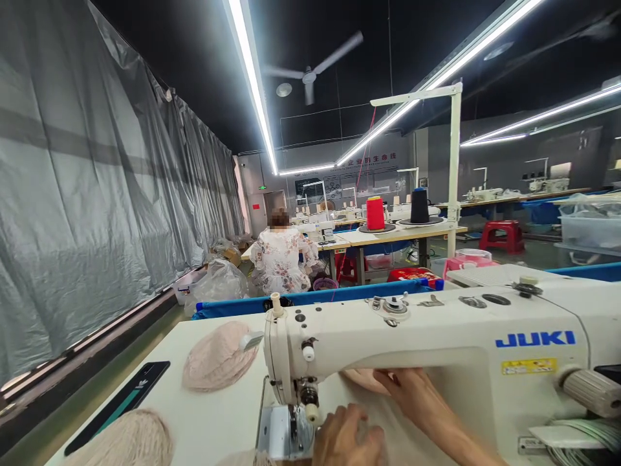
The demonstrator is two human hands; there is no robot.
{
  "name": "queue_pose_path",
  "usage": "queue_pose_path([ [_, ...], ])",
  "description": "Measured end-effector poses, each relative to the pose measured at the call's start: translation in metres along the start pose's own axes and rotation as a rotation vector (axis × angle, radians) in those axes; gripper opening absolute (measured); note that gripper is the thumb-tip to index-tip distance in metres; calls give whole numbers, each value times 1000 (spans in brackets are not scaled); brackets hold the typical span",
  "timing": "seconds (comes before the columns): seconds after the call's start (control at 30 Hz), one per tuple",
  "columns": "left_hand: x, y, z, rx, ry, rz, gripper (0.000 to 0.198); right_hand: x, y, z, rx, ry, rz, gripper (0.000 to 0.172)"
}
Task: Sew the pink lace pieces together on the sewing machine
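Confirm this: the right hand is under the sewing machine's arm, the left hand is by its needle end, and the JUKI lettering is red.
Not quite: the JUKI lettering is blue, not red, as the head view shows. The right hand is indeed under the sewing machine's arm, with the left hand by its needle end.

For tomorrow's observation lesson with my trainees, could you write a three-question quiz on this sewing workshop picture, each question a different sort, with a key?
1. Fill in the word: the blue lettering on the sewing machine reads ____.

2. True or false: in the picture, the red thread cone stands to the left of the black cone.

3. Where is the person's right hand?
A) below the machine's arm
B) on the handwheel
C) on the red thread cone

Key: 1. JUKI; 2. True; 3. A
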State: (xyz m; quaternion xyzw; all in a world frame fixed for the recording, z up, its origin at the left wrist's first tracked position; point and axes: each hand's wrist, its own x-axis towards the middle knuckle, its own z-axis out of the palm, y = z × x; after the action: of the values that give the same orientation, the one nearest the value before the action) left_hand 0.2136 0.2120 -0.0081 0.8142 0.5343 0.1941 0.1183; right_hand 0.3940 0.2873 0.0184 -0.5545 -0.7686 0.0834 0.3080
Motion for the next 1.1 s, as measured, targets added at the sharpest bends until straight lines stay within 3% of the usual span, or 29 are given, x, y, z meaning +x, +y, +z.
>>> queue_pose_path([
  [0.27, 49, 23, -16, -118, 86, 147, 69, -5, 7, -10, 123, -92, 88, 31],
  [0.57, 68, 14, 0, -304, 158, -62, 40, -25, 13, -17, 42, 19, -68, 32],
  [0.67, 77, 14, 1, -375, 202, -140, 35, -26, 3, -14, 62, -10, -148, 38],
  [0.77, 86, 13, -1, -437, 242, -207, 29, -30, 0, -10, 98, -64, -195, 31],
  [0.97, 86, 9, -6, -555, 314, -292, 30, -29, 10, -10, 123, -78, -5, 50],
  [1.1, 82, 10, -8, -617, 317, -322, 29, -11, 6, -5, 175, -117, 86, 34],
])
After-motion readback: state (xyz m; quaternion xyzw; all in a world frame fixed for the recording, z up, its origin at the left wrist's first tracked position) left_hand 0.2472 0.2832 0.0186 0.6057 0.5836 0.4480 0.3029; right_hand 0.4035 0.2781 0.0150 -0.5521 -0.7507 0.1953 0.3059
